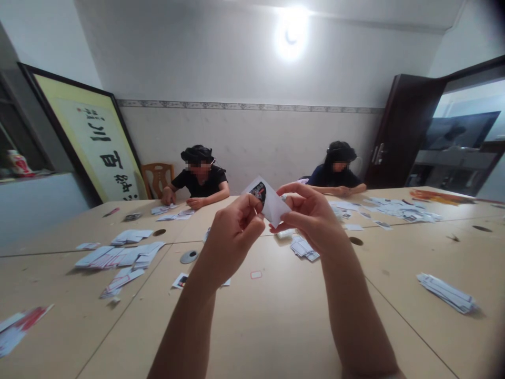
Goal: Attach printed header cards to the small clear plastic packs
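Note:
A small folded piece of white paper (275, 208) is held up above the table between my two hands. A black patch with light printing (258, 190) shows at its upper left; I cannot tell whether it is part of the paper or a separate card. My left hand (235, 231) is closed, pinching the left side of the paper with thumb and curled fingers. On the other side, my right hand (313, 215) grips the right edge between thumb and fingers. Beneath them on the table lie a small red-bordered label (256, 275) and a pile of white paper pieces (303, 247).
Stacks of white papers (118, 256) lie to the left, with a bundle (446, 292) at the right. A round metal cover (189, 257) and cable holes (356, 241) interrupt the tabletop (276, 326). Across the table sit two people (201, 181) (335, 173), handling papers.

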Available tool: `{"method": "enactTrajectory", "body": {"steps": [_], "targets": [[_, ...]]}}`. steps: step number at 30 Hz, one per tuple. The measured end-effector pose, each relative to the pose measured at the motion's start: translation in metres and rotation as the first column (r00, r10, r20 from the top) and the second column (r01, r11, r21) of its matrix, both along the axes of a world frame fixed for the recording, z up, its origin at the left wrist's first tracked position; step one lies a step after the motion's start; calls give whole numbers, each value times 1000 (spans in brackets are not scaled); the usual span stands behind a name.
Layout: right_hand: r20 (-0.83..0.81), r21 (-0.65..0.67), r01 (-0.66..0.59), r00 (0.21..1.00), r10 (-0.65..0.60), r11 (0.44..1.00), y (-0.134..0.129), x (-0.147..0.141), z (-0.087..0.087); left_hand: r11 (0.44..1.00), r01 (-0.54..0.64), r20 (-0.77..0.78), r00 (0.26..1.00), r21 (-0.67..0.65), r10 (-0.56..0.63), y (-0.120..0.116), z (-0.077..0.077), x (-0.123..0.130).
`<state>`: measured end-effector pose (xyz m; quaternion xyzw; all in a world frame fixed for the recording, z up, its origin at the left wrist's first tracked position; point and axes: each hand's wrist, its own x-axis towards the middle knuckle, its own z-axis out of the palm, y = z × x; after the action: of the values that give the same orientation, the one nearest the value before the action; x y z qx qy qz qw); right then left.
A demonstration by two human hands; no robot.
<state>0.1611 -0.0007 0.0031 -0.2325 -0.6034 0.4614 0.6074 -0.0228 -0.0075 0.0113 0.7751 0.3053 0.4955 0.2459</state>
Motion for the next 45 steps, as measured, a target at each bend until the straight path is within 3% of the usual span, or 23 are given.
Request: {"method": "enactTrajectory", "body": {"steps": [10, 22, 33, 45], "targets": [[37, 53, 33, 999, -35, 998, 0, 2, -1, 987, 121, 35, 992, -106, -118, 7, 1, -7], [146, 44, 127, 980, -133, 991, 4, 8, -4, 950, 230, -25, 970, -213, -241, 20, 2, -26], [250, 79, 219, 940, -232, 973, 7, 14, -3, 978, 133, -48, 989, -160, -142, 28, 10, -49], [342, 229, 393, 824, -452, 891, 3, 16, -4, 983, 75, 11, 997, -169, -75, 34, 13, -65]]}}
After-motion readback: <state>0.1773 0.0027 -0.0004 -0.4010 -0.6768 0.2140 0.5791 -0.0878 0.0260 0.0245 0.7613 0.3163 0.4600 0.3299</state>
